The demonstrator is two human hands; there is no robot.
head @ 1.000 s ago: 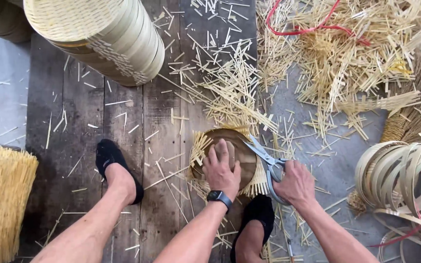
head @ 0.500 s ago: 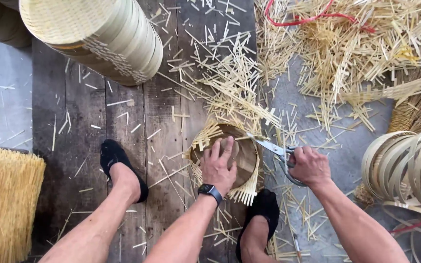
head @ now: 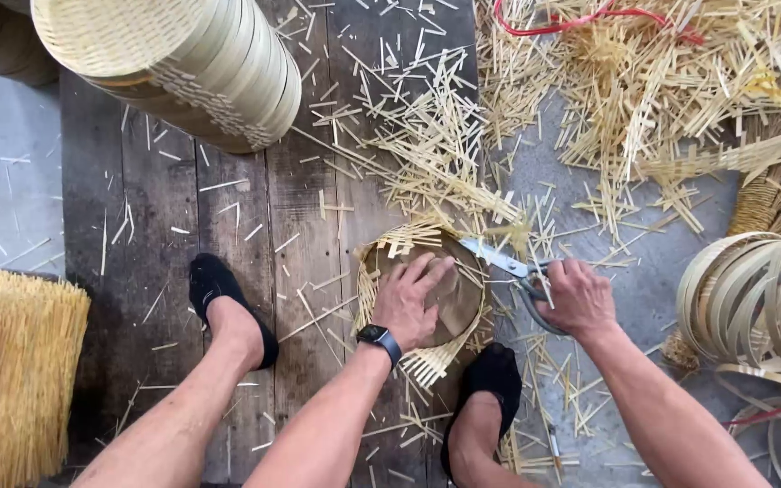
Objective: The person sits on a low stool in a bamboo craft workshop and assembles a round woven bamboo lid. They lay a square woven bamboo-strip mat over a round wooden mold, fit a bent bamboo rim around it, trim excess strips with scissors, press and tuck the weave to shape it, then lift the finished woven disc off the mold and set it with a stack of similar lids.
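Round woven bamboo disc with a brown paper-like centre [head: 445, 298] is pressed flat by the left hand [head: 411, 303], palm open, at the plank floor's right edge. Metal scissors [head: 506, 262] are clasped in the right hand [head: 578, 296]; blades point left at the disc's upper-right fringe.

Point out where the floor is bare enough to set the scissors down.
Barest: dark planks between the stacked woven trays and the left foot. Grey floor left of them too. Crowded: strip litter beyond the scissors.
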